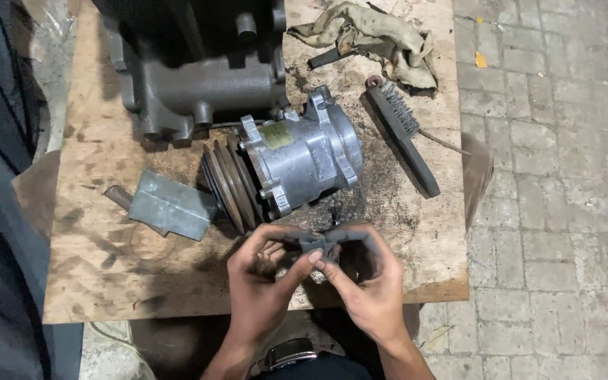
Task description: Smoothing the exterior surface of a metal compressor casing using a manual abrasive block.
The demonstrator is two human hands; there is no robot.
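Both hands, left hand (262, 278) and right hand (367, 281), pinch a small dark part (320, 243) between our fingertips at lower centre, just below the compressor (297, 158) on the surface (107, 267); we judge we are inspecting it.

Just beyond both hands (318, 271) lies the compressor (286, 165); block (170, 205) left, brush (402, 134) right, rag (378, 39) farthest.

You work under dim, flat overhead light. The worn plywood board (100, 232) reads evenly, and the grey ribbed metal compressor (304, 158) shows only soft sheen, no glare. Shadows pool at the top and left edges. Your fingers look slightly soft; the wide lens bends the pavement edges.
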